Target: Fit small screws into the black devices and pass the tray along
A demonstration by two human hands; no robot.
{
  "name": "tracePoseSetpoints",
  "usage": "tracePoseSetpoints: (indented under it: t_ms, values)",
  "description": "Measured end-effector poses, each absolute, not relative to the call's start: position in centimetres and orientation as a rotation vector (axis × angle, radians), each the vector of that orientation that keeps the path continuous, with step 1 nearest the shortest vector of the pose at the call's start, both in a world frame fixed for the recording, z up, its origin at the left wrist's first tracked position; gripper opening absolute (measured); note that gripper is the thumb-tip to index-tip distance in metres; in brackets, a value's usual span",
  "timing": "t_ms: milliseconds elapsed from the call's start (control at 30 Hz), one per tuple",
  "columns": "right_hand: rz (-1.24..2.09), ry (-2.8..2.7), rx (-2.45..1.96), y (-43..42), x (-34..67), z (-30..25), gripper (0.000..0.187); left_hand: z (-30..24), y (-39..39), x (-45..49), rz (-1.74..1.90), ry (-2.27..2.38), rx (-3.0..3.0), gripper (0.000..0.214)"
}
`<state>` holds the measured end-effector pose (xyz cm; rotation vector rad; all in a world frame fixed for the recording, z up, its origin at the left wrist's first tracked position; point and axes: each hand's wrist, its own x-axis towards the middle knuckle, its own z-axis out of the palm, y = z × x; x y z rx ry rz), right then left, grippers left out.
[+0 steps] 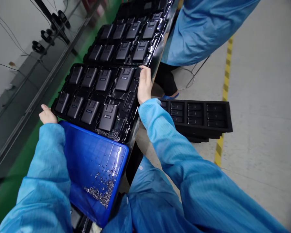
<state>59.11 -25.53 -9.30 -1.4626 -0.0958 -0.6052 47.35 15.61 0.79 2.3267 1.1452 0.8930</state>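
Observation:
A black plastic tray with moulded pockets holds two rows of dark grey box-shaped devices with small light lettering. My left hand is at the tray's left end, thumb showing and the other fingers mostly hidden, closed on its edge. At the opposite end, my right hand grips the upper right edge, its fingers bent over the rim. The near side of the tray overlaps the far rim of a blue plastic bin. Many small metal screws lie heaped in the bin's lower right part.
Beyond my tray, another black tray carries similar devices. A person in a blue smock is close by at upper right. Stacked black foam trays stand low at right. Yellow-black tape marks the floor; a metal rail runs along the left.

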Motion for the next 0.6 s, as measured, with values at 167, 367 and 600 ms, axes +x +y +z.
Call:
tracePoseSetpoints:
  t_ms: [167,367,600]
  values:
    - [-0.569,-0.114,-1.454,-25.6,58.9,-9.4,0.048,0.6,15.7,47.2,0.909,1.169,2.343,0.048]
    - [-0.597,-0.038,-1.448,-25.5,59.1,-10.2,0.047,0.0,16.1,47.0,0.950,1.146,2.366,0.045]
    - [-0.657,0.099,-1.403,-25.3,58.6,-10.1,0.044,0.2,16.4,45.8,0.863,0.890,2.399,0.045]
